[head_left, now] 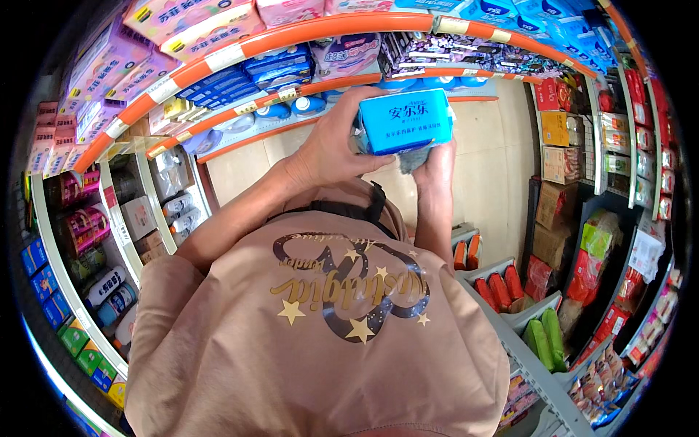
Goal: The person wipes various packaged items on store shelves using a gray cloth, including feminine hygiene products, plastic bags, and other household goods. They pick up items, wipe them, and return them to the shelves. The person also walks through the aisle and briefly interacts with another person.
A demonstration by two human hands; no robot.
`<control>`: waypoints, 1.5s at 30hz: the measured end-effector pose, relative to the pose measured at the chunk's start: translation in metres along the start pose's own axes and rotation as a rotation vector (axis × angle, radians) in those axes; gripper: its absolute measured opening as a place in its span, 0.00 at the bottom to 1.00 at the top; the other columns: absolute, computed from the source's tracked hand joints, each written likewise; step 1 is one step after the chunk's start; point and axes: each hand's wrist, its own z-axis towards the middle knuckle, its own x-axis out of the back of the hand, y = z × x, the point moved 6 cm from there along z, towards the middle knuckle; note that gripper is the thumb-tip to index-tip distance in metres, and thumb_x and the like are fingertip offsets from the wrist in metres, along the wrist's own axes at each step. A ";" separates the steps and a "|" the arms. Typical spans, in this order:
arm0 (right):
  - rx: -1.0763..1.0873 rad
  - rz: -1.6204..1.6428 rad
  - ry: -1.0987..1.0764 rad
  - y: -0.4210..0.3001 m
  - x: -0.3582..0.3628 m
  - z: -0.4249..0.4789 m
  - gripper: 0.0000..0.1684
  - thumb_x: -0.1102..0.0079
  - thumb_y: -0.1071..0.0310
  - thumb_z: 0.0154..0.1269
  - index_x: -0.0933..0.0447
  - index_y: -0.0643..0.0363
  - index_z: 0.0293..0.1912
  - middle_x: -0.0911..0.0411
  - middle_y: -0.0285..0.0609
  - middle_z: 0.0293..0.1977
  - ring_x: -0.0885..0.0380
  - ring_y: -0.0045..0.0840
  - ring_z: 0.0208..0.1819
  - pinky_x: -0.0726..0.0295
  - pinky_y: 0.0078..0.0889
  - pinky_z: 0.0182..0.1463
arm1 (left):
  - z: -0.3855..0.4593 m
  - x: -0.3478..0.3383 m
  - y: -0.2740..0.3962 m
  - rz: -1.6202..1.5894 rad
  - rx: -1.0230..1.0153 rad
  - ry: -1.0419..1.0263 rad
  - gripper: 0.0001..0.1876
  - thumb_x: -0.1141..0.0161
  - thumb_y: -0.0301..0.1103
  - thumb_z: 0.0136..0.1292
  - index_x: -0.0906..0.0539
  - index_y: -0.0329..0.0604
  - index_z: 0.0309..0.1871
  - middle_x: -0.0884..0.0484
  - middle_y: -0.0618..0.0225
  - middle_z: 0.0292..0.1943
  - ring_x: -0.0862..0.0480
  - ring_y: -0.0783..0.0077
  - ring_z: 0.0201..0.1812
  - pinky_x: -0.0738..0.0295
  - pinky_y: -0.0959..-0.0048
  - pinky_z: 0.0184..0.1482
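A bright blue plastic-wrapped packet (407,117), apparently sanitary pads and bearing printed writing, is held up in front of the shelves. My left hand (330,139) grips its left side, the thumb along the lower edge and the fingers over the top corner. On the other side, my right hand (437,161) supports the packet from below and behind; most of its fingers are hidden. Under the packet, against my right hand, is a grey fuzzy cloth (413,161).
Orange-edged shelves (349,23) curve ahead, stacked with pink boxes (210,39), dark blue packs (281,66) and purple floral packs (409,52). Bottles and tins fill the left shelf (104,284). At right stand a grey rack (527,349) and cardboard boxes (551,240). Beige floor tiles (486,164) lie between.
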 end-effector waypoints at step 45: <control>-0.032 0.448 -0.076 0.079 -0.096 -0.093 0.30 0.63 0.46 0.75 0.33 0.59 0.62 0.25 0.51 0.56 0.23 0.40 0.54 0.22 0.48 0.57 | -0.071 0.062 -0.007 -0.818 0.342 -0.047 0.39 0.28 0.35 0.57 0.39 0.42 0.67 0.24 0.64 0.52 0.23 0.72 0.53 0.25 0.73 0.51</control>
